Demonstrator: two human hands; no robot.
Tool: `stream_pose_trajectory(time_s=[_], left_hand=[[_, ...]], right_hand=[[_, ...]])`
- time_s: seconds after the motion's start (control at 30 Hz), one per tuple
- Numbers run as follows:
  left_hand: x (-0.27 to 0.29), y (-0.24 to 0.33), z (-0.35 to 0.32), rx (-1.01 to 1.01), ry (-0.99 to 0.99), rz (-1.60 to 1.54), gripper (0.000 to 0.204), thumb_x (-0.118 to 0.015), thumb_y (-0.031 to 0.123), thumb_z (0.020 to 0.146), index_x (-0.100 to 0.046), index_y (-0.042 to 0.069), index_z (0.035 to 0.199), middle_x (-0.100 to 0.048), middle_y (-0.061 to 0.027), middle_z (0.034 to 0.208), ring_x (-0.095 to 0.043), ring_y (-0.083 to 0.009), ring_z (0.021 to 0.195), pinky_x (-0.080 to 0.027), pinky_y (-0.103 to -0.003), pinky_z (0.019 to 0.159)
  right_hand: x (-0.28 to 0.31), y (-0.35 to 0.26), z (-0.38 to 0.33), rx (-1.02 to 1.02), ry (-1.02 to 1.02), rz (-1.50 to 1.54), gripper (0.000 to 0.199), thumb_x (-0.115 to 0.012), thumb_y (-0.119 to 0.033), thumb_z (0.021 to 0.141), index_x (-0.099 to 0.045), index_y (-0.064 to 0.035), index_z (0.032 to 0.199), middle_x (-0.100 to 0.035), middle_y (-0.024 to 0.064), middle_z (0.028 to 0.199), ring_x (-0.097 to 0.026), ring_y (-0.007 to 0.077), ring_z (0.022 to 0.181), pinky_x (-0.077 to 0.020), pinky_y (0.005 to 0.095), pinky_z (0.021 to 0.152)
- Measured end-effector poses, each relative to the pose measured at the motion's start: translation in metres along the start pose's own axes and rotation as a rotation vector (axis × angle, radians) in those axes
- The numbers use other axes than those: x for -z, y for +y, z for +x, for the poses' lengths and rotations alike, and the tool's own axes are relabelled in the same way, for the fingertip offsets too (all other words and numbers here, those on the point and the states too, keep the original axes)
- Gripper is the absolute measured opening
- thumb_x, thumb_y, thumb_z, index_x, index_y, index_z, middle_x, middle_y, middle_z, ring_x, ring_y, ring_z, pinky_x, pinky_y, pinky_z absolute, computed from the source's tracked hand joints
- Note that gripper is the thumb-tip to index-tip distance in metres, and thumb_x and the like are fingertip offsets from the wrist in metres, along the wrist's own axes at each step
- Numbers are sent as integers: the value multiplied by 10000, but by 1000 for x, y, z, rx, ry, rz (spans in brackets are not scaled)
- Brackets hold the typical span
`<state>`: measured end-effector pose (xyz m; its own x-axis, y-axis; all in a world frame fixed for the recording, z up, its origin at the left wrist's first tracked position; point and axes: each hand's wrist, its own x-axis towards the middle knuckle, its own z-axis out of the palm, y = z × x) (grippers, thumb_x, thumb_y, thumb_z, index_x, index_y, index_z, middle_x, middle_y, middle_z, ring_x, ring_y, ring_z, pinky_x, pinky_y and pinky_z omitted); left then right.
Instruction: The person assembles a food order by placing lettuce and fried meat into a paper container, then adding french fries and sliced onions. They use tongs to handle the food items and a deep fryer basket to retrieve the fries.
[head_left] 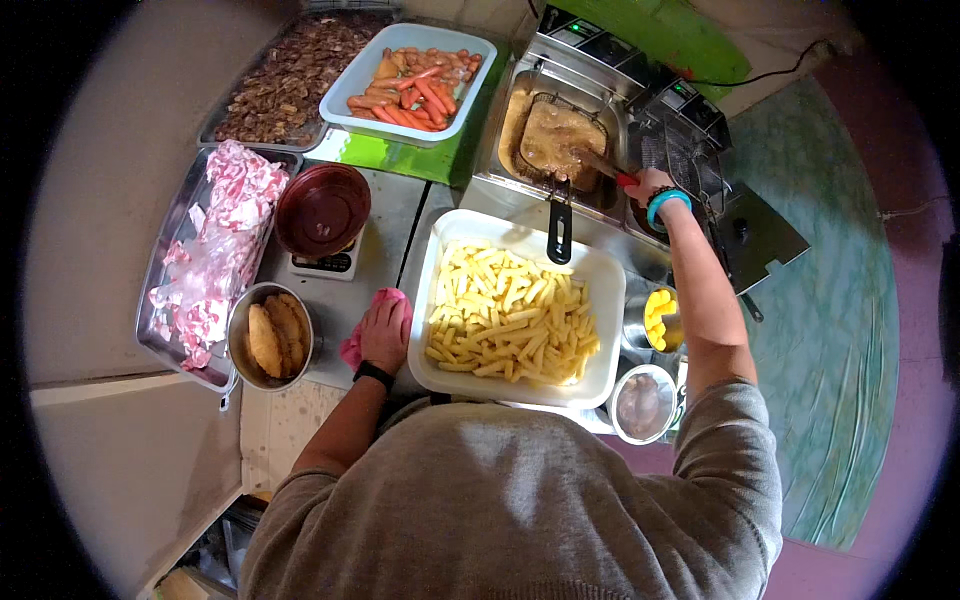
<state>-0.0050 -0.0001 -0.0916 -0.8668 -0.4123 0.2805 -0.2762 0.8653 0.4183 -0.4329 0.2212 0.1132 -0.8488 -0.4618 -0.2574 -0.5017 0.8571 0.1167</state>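
Observation:
Over the deep fryer [612, 205], my right hand [652, 187] is closed round the red handle of a long utensil [602, 165]. Its far end reaches into the wire fry basket [530, 172], among bubbling, foamy oil; the tip's shape cannot be made out. The basket's black handle [560, 232] sticks out toward me, above a white tub [420, 330] of pale raw-looking fries [510, 320]. On the table left of that tub, my left hand [383, 332] presses down on a bunched pink cloth [350, 350], its fingers curled over it.
Left stand a steel bowl [236, 345] of breaded pieces, a dark red bowl [322, 205] on a scale [330, 263], and a tray [150, 315] of raw meat. Behind are a tub [478, 85] of sausages and a browned-meat tray [210, 130]. Small containers [643, 405] stand right.

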Motion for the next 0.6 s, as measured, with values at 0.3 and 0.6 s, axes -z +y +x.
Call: stream_pose_trajectory(time_s=[0.3,0.6], left_hand=[[-2,-5,-7,-21,23,48,328,-471,210,785,-488,57,1075,-472,-107,1074,-439,-295,1004,-346,-410,857],[-6,-3,-2,25,-100,-32,387,-433,197,788,-442,56,1149,-419,-132,1190,-380,-323,1102,-285,-426,931]], right_hand=[[9,-12,-26,107,-141,148,269,-607,-268,702,-625,-47,854,-601,70,627,-580,137,544,-446,282,479],[10,19,0,-20,-26,38,362,-583,-376,701,-631,-30,796,-588,96,575,-581,185,530,-455,304,509]])
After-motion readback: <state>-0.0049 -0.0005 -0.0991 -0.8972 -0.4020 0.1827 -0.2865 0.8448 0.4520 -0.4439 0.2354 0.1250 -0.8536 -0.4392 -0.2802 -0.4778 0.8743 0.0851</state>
